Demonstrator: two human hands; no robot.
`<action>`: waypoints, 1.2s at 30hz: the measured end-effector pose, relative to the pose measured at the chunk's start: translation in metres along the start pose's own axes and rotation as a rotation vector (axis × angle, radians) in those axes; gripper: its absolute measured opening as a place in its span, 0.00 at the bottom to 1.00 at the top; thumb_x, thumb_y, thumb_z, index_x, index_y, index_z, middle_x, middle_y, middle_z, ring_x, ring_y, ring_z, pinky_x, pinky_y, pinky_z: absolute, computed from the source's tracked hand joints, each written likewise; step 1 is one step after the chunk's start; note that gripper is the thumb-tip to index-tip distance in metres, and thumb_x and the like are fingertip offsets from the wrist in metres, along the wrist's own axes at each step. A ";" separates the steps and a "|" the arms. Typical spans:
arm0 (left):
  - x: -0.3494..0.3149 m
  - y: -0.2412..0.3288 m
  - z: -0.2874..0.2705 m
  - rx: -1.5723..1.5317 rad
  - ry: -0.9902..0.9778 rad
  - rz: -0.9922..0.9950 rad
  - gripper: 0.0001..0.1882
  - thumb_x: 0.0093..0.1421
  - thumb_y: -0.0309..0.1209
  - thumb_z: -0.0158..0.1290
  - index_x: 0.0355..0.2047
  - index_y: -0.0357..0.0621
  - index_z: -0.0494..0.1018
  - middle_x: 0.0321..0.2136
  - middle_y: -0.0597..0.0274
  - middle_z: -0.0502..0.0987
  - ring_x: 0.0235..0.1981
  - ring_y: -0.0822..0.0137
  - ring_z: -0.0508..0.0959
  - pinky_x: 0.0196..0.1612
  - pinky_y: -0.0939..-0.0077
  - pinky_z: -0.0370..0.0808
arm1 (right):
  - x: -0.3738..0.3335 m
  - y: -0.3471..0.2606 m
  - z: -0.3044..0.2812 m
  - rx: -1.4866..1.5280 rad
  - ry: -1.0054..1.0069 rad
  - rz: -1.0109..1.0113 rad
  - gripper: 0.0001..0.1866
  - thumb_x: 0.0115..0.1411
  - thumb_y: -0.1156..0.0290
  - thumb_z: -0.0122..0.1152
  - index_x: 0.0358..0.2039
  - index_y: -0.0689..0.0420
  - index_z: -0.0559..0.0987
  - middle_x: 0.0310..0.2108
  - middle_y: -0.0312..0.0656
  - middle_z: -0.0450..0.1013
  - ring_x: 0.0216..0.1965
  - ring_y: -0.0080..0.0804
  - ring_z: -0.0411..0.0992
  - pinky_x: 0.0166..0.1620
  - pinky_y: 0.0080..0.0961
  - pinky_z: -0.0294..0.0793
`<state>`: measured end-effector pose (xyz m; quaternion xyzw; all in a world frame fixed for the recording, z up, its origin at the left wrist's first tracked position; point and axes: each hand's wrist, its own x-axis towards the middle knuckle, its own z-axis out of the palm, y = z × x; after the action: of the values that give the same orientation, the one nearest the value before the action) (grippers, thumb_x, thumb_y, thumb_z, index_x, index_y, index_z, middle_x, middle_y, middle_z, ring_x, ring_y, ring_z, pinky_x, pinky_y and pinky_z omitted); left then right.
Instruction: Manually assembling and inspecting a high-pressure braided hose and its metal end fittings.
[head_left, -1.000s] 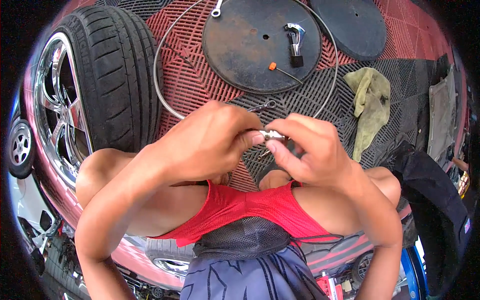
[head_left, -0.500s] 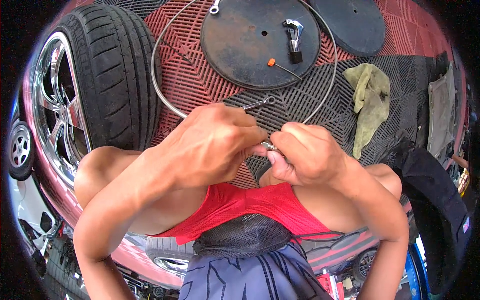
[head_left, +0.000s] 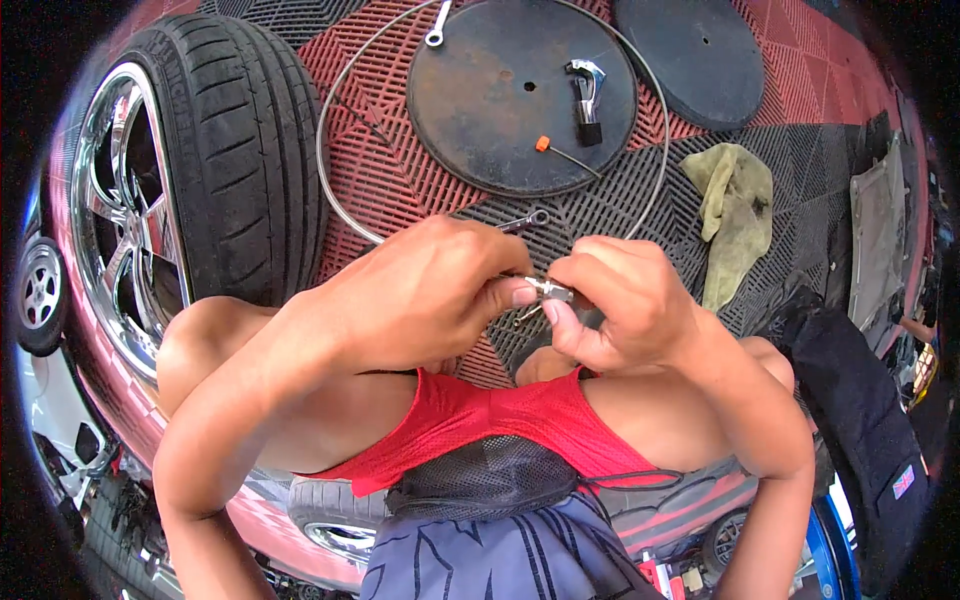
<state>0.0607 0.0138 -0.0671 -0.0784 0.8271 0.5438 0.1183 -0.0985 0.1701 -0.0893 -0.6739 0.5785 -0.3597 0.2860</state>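
In front of my knees, my left hand (head_left: 440,285) and my right hand (head_left: 630,300) come together in a pinch around a small silver metal hose fitting (head_left: 552,289). My left thumb and fingers press on its left end, while the right thumb and forefinger close on its right side. A thin silvery hose (head_left: 662,170) loops out beyond both hands and circles forward; where its ends run is partly covered by my fingers. Just past my hands lies a wrench (head_left: 527,221) on the floor tiles.
A large tyre on a chrome wheel (head_left: 235,140) stands at my left. Ahead, a round dark plate (head_left: 470,110) carries another wrench (head_left: 437,28), a pipe cutter (head_left: 587,105) and an orange-handled pick (head_left: 543,144). A second plate (head_left: 695,60) and a stained yellow-green cloth (head_left: 735,200) lie to the right.
My hands are slightly further apart, and more of the fitting shows between them. The hose loop has shifted a little; both hands keep their grip.
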 end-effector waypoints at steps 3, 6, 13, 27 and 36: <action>-0.002 0.001 -0.002 -0.076 -0.061 -0.001 0.10 0.60 0.29 0.52 0.36 0.33 0.74 0.29 0.44 0.76 0.34 0.44 0.77 0.37 0.56 0.72 | 0.000 -0.001 0.003 -0.135 -0.002 -0.076 0.11 0.45 0.68 0.62 0.21 0.56 0.67 0.18 0.40 0.61 0.19 0.36 0.66 0.23 0.31 0.68; -0.002 0.001 -0.005 -0.066 -0.117 -0.010 0.10 0.59 0.29 0.53 0.36 0.33 0.75 0.29 0.44 0.76 0.34 0.44 0.77 0.36 0.57 0.73 | 0.002 0.001 0.006 -0.205 0.009 -0.157 0.12 0.46 0.65 0.60 0.20 0.55 0.65 0.17 0.39 0.60 0.18 0.35 0.65 0.22 0.30 0.66; -0.006 0.001 0.001 -0.058 0.032 0.173 0.10 0.53 0.27 0.56 0.34 0.34 0.76 0.24 0.48 0.74 0.29 0.48 0.76 0.33 0.60 0.72 | 0.004 -0.006 0.005 -0.264 0.003 -0.214 0.13 0.46 0.65 0.58 0.19 0.55 0.63 0.16 0.38 0.58 0.17 0.34 0.63 0.22 0.28 0.65; -0.003 0.017 -0.029 0.053 -0.119 -0.188 0.10 0.55 0.29 0.55 0.35 0.35 0.75 0.27 0.46 0.75 0.33 0.46 0.76 0.36 0.58 0.72 | 0.003 -0.007 0.006 0.104 0.016 0.141 0.10 0.55 0.69 0.56 0.24 0.61 0.67 0.15 0.45 0.62 0.15 0.43 0.66 0.21 0.37 0.67; -0.003 0.013 -0.038 0.164 0.086 -0.051 0.12 0.61 0.32 0.52 0.39 0.35 0.74 0.28 0.47 0.76 0.33 0.47 0.77 0.37 0.59 0.73 | 0.015 0.003 -0.022 0.324 0.107 0.268 0.14 0.61 0.63 0.56 0.26 0.61 0.74 0.16 0.37 0.65 0.16 0.22 0.64 0.21 0.24 0.62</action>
<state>0.0563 -0.0159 -0.0407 -0.1128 0.8709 0.4673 0.1023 -0.1172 0.1555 -0.0761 -0.5162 0.6119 -0.4419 0.4048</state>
